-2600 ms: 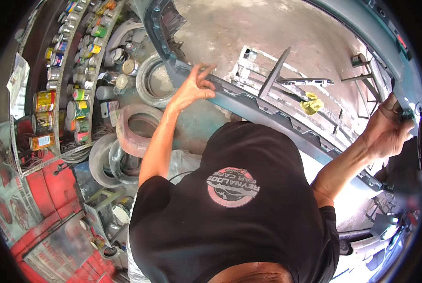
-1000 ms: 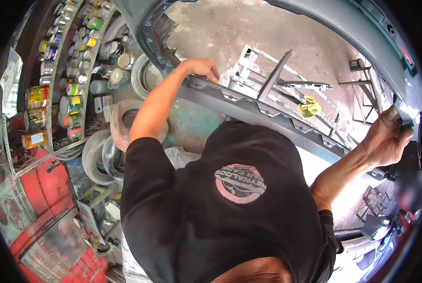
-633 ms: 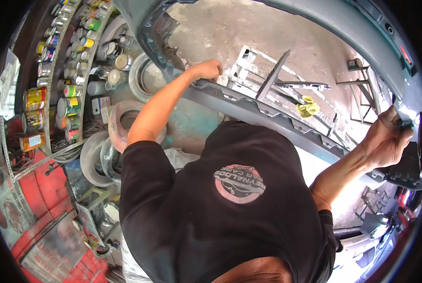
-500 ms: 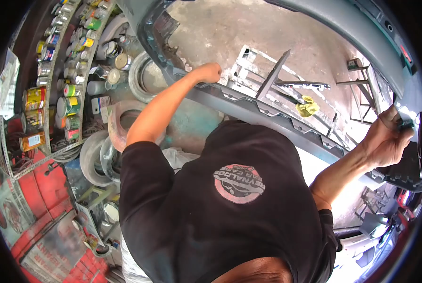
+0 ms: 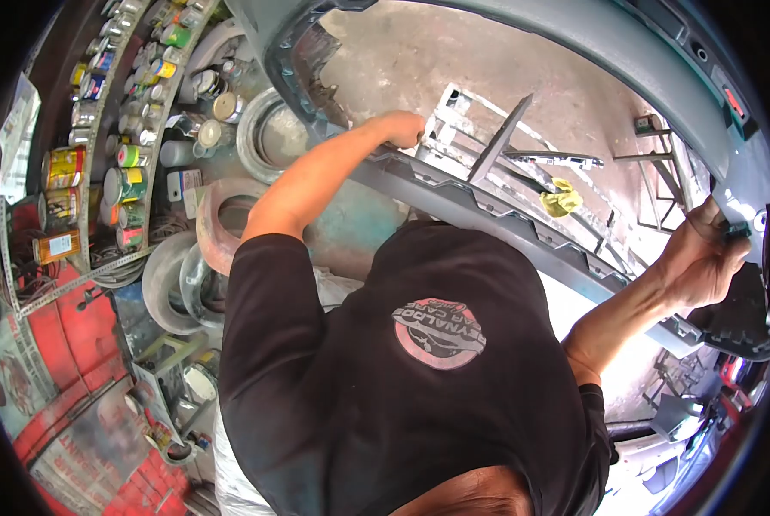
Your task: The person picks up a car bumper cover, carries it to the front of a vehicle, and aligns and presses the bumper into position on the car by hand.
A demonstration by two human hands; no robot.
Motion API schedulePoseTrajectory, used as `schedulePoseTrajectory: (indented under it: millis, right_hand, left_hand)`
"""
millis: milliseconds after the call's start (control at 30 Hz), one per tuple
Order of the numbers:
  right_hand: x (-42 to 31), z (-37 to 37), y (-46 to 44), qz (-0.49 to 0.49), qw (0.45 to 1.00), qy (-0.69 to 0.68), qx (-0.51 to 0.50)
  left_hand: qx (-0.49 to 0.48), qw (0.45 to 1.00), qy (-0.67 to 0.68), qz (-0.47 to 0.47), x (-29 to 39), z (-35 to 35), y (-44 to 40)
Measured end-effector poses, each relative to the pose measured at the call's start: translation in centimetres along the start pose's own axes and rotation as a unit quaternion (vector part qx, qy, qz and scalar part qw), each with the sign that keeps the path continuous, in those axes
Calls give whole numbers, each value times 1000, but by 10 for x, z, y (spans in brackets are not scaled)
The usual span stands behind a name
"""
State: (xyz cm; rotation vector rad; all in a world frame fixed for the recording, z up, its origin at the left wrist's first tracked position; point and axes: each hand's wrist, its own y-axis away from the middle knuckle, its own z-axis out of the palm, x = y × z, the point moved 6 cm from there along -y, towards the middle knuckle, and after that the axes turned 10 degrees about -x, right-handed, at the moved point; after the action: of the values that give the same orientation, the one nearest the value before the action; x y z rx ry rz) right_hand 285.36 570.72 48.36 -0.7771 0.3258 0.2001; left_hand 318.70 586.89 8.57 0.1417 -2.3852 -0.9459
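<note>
Compared with half a second ago, the left hand (image 5: 400,129) sits slightly farther right along the lower bar of the grey car bumper (image 5: 475,209), while the right hand (image 5: 699,254) keeps to the same end. The bumper stretches across the space before the person's waist and curves up around both sides. The left fingers are curled and pressed together over the bar's inner edge; whether they pinch anything is hidden. The right thumb and fingers clamp the bumper's right end, though the fingertips are out of sight. Through the bumper's opening, a yellow cloth (image 5: 560,198) lies on a white-painted frame (image 5: 452,113). Paint cans (image 5: 62,168) line shelves at the left.
</note>
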Motion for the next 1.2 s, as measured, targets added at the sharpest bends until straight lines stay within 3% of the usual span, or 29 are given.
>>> schedulePoseTrajectory:
  millis: [67,167,267,367,533,567,600,667,733,767,833,900,1000,1067,1167,1200]
  right_hand:
    - [-1,0,1,0,1000,0,1]
    - [-12,-6,2,-57,988,135,47]
    - [-15,-5,1,-58,989,131,39]
    - [-17,-3,3,-49,990,124,43]
    - [-26,-7,5,-38,995,83,35]
    - [-29,-8,6,-35,996,73,32]
    - [-32,-10,5,-30,998,57,26]
    - [-32,-12,12,-19,998,57,27]
    - [-21,9,21,-17,994,106,27]
    - [-19,14,24,-15,991,133,24]
    - [-19,5,31,11,987,159,17]
    - [-18,-4,33,33,981,191,19]
    - [-18,5,31,46,980,189,30]
    - [-19,3,39,36,990,131,41]
    - [-28,-10,53,39,991,126,34]
    - [-35,-11,32,46,990,126,51]
  left_hand:
    - [42,999,-12,8,0,0,2]
    - [127,984,120,-31,-16,6,3]
    - [154,974,131,-98,-17,17,10]
    - [141,982,75,-97,8,14,8]
    - [362,922,129,-48,3,-14,19]
    - [412,900,142,-25,-9,-18,22]
    - [422,859,289,-29,-25,-23,26]
    - [411,721,557,-33,-54,-26,32]
    - [432,586,683,59,-86,-32,30]
    - [430,565,695,114,-92,-37,25]
    - [364,601,692,164,-54,-46,47]
    - [285,699,649,93,-18,-37,64]
    - [211,811,540,82,15,-8,85]
    - [261,809,526,-1,13,21,97]
    - [328,804,493,54,19,47,101]
    - [305,815,490,42,31,37,112]
